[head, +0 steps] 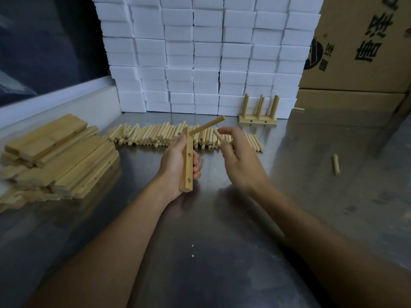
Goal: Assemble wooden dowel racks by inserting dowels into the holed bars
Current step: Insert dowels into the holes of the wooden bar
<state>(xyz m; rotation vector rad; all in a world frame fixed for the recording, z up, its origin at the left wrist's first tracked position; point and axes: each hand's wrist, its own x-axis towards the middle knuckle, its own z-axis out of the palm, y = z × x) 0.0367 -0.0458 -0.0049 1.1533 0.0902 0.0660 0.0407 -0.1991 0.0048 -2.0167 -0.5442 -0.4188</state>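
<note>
**One dowel seated in the held bar**

The left hand [178, 161] gripped a holed bar [187, 161] upright above the worktop [222, 230], fingers curled round it; one dowel [208, 125] stood in the top hole of the bar, slanting away to the right; two lower holes were free. The right hand [239, 158], just right of the bar, was blurred, and it seemed to pinch a second dowel [219, 135]. Behind the bar lay a row of loose dowels [155, 136]; left of it a pile of bars [60, 156]; far right behind it a finished rack [258, 114] stood against white foam blocks [206, 52].
</note>
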